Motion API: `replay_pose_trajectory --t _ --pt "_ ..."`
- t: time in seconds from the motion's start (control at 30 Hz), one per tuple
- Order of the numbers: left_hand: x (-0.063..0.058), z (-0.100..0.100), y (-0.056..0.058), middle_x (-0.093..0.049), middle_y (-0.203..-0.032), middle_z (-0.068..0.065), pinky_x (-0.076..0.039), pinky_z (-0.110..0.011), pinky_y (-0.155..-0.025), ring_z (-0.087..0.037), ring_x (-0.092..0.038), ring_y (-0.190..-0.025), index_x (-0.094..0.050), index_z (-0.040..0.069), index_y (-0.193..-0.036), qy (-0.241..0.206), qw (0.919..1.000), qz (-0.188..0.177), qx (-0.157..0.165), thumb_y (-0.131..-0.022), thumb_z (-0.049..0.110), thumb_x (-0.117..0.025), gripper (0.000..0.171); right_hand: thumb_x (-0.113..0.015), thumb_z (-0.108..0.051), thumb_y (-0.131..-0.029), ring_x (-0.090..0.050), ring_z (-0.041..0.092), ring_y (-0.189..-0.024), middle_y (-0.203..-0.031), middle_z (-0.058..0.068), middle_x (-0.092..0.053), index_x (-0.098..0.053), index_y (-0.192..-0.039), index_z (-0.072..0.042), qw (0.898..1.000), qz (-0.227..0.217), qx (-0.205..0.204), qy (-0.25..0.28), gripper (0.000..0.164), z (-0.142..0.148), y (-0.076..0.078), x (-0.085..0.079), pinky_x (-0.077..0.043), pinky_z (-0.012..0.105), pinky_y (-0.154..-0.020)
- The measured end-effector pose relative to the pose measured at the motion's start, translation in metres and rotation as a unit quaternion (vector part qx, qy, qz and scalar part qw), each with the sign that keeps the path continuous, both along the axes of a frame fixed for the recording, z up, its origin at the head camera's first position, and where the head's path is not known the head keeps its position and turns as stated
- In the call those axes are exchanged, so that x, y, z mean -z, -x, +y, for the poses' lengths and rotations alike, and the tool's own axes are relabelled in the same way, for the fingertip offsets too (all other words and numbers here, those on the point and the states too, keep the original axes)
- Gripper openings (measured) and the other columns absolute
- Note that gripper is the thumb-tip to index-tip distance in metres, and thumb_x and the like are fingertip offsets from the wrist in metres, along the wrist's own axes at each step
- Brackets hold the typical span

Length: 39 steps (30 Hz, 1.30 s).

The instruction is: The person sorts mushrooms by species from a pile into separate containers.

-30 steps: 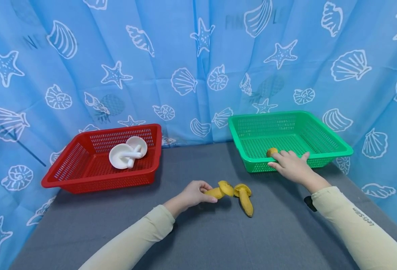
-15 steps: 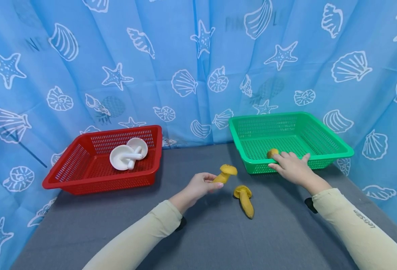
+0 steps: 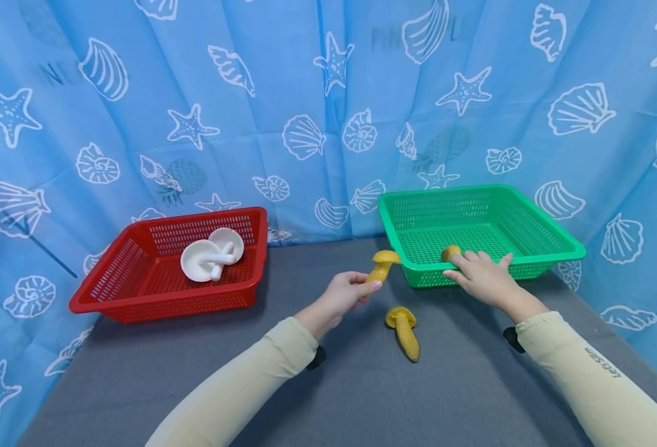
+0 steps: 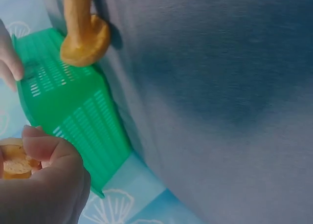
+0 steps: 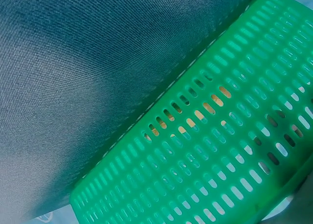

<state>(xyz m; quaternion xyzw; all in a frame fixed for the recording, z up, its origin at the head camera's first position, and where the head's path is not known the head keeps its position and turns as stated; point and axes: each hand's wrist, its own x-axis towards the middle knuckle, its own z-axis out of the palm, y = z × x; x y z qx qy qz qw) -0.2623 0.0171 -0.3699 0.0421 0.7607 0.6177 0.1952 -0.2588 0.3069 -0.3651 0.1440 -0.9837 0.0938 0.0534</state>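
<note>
My left hand [image 3: 344,297] pinches a yellow mushroom [image 3: 383,266] by its stem, cap up, just left of the green basket's near left corner. In the left wrist view its cap [image 4: 15,160] shows partly past the thumb. My right hand [image 3: 484,278] grips the near rim of the green basket [image 3: 546,254], fingers over the rim and thumb outside. Inside, beside those fingers, a yellow-brown piece [image 3: 450,252] shows, mostly hidden by the wall; yellow patches [image 5: 209,108] appear through the slots. A second yellow mushroom [image 3: 405,335] lies on the table between my hands.
On the left stands a red basket [image 3: 177,304] with two white mushrooms [image 3: 198,261] in it. Grey cloth [image 3: 328,385] covers the table. A blue curtain [image 3: 306,81] with shell prints hangs right behind both baskets.
My left hand has lifted the yellow mushroom off the table beside the other one and carried it up and right toward the green basket. My right hand has stayed at the rim.
</note>
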Motion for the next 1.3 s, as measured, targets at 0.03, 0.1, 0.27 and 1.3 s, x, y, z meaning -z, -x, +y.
replay_pose_trajectory --t 0.03,0.1,0.27,1.3 --pt "-0.001 0.002 0.001 -0.065 -0.101 -0.007 -0.046 -0.036 -0.076 -0.03 -0.061 -0.097 -0.064 0.005 -0.119 -0.003 1.0 -0.001 -0.002 -0.092 0.029 -0.069 0.037 -0.056 -0.031 -0.099 -0.05 0.046 -0.097 -0.09 0.011 -0.055 -0.058 -0.112 -0.006 1.0 0.0 0.0 0.001 0.029 0.0 0.0 0.0 0.001 0.087 -0.083" --pt "-0.004 0.007 0.003 -0.065 -0.104 -0.01 -0.045 -0.033 -0.073 -0.029 -0.061 -0.097 -0.064 0.006 -0.12 -0.007 0.9999 -0.004 -0.008 -0.092 0.03 -0.069 0.037 -0.056 -0.031 -0.099 -0.05 0.046 -0.095 -0.089 0.01 -0.054 -0.058 -0.112 -0.006 1.0 0.002 -0.001 0.001 0.029 0.0 0.0 -0.001 0.001 0.087 -0.083" --pt "-0.01 0.017 0.005 -0.067 -0.107 -0.011 -0.042 -0.027 -0.066 -0.025 -0.061 -0.091 -0.065 0.006 -0.118 -0.018 0.9996 -0.014 -0.015 -0.092 0.032 -0.068 0.037 -0.056 -0.032 -0.099 -0.05 0.044 -0.092 -0.085 0.008 -0.052 -0.057 -0.105 -0.008 1.0 0.006 -0.002 -0.001 0.025 0.0 0.0 -0.001 0.0 0.087 -0.084" --pt "-0.035 0.072 0.026 -0.065 -0.104 -0.007 -0.042 -0.021 -0.064 -0.012 -0.056 -0.077 -0.058 0.002 -0.131 -0.128 0.9865 -0.056 -0.085 -0.094 0.007 -0.064 0.039 -0.057 -0.031 -0.098 -0.051 0.043 -0.093 -0.089 0.012 -0.055 -0.059 -0.11 -0.005 1.0 0.006 0.006 -0.001 0.029 0.001 0.0 0.001 -0.001 0.087 -0.084"
